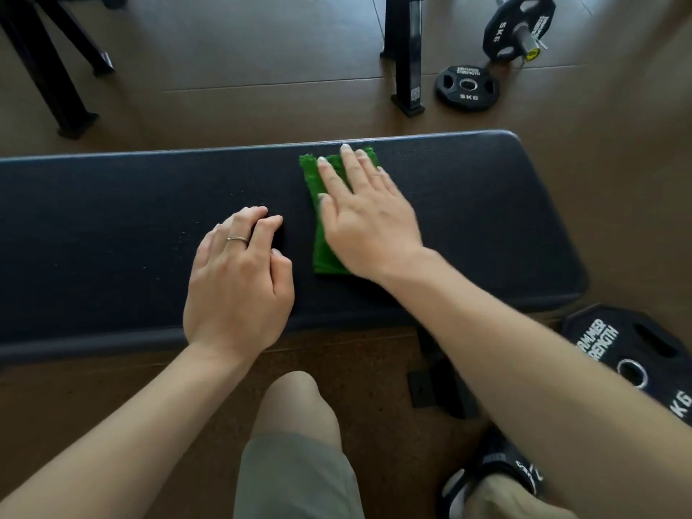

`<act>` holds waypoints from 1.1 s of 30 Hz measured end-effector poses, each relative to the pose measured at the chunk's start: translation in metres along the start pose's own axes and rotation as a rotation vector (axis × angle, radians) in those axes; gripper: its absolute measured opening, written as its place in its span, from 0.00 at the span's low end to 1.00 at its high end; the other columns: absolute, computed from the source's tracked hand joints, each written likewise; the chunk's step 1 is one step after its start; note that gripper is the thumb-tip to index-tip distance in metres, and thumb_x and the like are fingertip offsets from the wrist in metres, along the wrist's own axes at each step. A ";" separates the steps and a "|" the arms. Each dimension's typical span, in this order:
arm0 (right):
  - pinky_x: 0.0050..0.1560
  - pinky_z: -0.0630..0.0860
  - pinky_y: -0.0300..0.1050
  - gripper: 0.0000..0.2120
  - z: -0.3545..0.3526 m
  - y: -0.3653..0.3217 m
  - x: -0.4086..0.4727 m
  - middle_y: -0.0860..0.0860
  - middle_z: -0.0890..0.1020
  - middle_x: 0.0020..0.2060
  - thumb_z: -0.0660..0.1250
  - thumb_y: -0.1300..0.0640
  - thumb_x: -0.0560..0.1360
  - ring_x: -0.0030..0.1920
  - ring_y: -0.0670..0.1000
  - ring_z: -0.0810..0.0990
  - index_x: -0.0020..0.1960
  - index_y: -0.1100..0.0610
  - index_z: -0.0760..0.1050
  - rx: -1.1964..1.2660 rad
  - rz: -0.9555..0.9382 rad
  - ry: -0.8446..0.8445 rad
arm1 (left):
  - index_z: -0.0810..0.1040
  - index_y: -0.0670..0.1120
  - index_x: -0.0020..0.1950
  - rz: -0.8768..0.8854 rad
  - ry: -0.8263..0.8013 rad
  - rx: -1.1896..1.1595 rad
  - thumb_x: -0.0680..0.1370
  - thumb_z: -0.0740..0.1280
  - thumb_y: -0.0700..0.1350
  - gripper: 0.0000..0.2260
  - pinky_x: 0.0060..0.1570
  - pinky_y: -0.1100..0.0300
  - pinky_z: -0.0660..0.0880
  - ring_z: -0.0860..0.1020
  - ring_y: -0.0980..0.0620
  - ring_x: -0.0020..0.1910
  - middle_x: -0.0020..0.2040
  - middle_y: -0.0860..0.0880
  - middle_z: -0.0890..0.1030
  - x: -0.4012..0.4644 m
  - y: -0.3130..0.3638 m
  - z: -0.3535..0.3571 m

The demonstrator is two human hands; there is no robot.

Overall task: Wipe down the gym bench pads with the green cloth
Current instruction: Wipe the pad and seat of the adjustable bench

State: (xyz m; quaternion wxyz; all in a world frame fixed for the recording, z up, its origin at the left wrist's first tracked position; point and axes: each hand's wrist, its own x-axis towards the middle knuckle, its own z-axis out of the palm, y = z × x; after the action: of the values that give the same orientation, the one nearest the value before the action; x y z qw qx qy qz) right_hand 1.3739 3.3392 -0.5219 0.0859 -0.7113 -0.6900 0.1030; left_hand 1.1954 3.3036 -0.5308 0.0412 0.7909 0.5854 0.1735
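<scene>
A dark navy bench pad (112, 219) runs across the view from the left edge to a rounded right end. A folded green cloth (325, 241) lies flat on it, right of centre. My right hand (365, 215) presses flat on the cloth with straight, spread fingers and covers most of it. My left hand (239, 282) rests on the bare pad just left of the cloth, its fingers loosely curled and holding nothing. A ring sits on one finger.
A 5 kg weight plate (467, 88) lies on the brown floor beyond the bench, beside a black rack post (406, 58) and a loaded bar end (518, 28). Another plate (633, 354) leans at the lower right. Black frame legs (56, 69) stand far left. My knee (292, 413) is under the bench's near edge.
</scene>
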 end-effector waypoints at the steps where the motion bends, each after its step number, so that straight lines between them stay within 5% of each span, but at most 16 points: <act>1: 0.81 0.43 0.49 0.27 -0.005 0.018 0.000 0.54 0.46 0.83 0.45 0.46 0.86 0.83 0.52 0.45 0.84 0.49 0.48 -0.028 0.014 0.016 | 0.75 0.45 0.72 0.001 0.000 -0.001 0.82 0.53 0.48 0.22 0.75 0.44 0.65 0.71 0.43 0.72 0.73 0.46 0.74 0.000 -0.001 0.000; 5: 0.81 0.44 0.50 0.27 -0.031 0.101 0.005 0.56 0.48 0.83 0.45 0.47 0.86 0.82 0.54 0.47 0.84 0.51 0.49 -0.066 0.286 0.036 | 0.76 0.45 0.71 -0.009 0.017 -0.014 0.82 0.53 0.49 0.22 0.75 0.43 0.66 0.72 0.43 0.72 0.73 0.45 0.75 0.000 0.002 0.001; 8: 0.81 0.43 0.53 0.28 -0.028 0.097 0.003 0.59 0.46 0.83 0.44 0.47 0.85 0.82 0.57 0.45 0.84 0.53 0.48 -0.035 0.432 0.065 | 0.76 0.46 0.71 -0.012 0.027 -0.016 0.82 0.53 0.49 0.22 0.75 0.42 0.67 0.72 0.43 0.72 0.72 0.45 0.75 0.000 0.003 0.002; 13: 0.81 0.44 0.55 0.31 0.007 -0.010 -0.054 0.60 0.48 0.82 0.43 0.45 0.83 0.82 0.59 0.46 0.83 0.54 0.51 0.012 0.148 0.098 | 0.76 0.44 0.71 -0.001 0.016 -0.014 0.82 0.53 0.48 0.21 0.75 0.41 0.66 0.72 0.42 0.72 0.72 0.44 0.75 0.000 0.003 0.002; 16: 0.82 0.46 0.52 0.31 0.005 -0.006 -0.077 0.56 0.48 0.83 0.41 0.43 0.82 0.83 0.54 0.46 0.83 0.50 0.50 0.023 -0.006 0.034 | 0.76 0.44 0.71 0.000 0.018 -0.014 0.82 0.54 0.47 0.21 0.75 0.41 0.66 0.72 0.42 0.72 0.72 0.44 0.75 -0.001 0.003 0.001; 21: 0.81 0.48 0.53 0.31 -0.021 0.097 -0.063 0.58 0.50 0.82 0.39 0.43 0.82 0.82 0.57 0.50 0.83 0.52 0.52 -0.092 0.277 0.075 | 0.76 0.45 0.71 0.001 0.032 -0.035 0.82 0.53 0.49 0.21 0.74 0.41 0.67 0.73 0.42 0.71 0.72 0.44 0.75 0.000 0.002 0.001; 24: 0.81 0.45 0.53 0.30 -0.018 0.085 -0.064 0.60 0.48 0.82 0.41 0.45 0.83 0.82 0.58 0.47 0.84 0.53 0.51 -0.062 0.434 0.091 | 0.77 0.45 0.70 0.001 0.035 -0.035 0.83 0.54 0.48 0.20 0.74 0.42 0.67 0.73 0.42 0.70 0.71 0.44 0.76 0.000 0.002 0.002; 29: 0.82 0.44 0.54 0.31 0.012 -0.020 -0.083 0.59 0.47 0.82 0.41 0.44 0.83 0.83 0.57 0.45 0.84 0.53 0.50 -0.001 0.142 0.082 | 0.77 0.45 0.70 0.014 0.038 -0.033 0.82 0.54 0.47 0.20 0.74 0.42 0.66 0.73 0.42 0.70 0.71 0.44 0.76 0.001 0.001 0.001; 33: 0.82 0.45 0.50 0.30 0.002 0.010 -0.085 0.54 0.48 0.83 0.41 0.41 0.83 0.83 0.53 0.47 0.83 0.49 0.50 -0.039 0.040 0.069 | 0.75 0.46 0.72 0.018 -0.019 -0.070 0.83 0.53 0.48 0.21 0.76 0.44 0.64 0.71 0.44 0.73 0.73 0.46 0.74 0.003 -0.002 -0.002</act>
State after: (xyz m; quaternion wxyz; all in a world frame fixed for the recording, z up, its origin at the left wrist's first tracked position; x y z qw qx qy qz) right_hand 1.3811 3.2543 -0.5243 0.0935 -0.7296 -0.6741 0.0666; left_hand 1.1939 3.3065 -0.5287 0.0729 0.7957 0.5716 0.1868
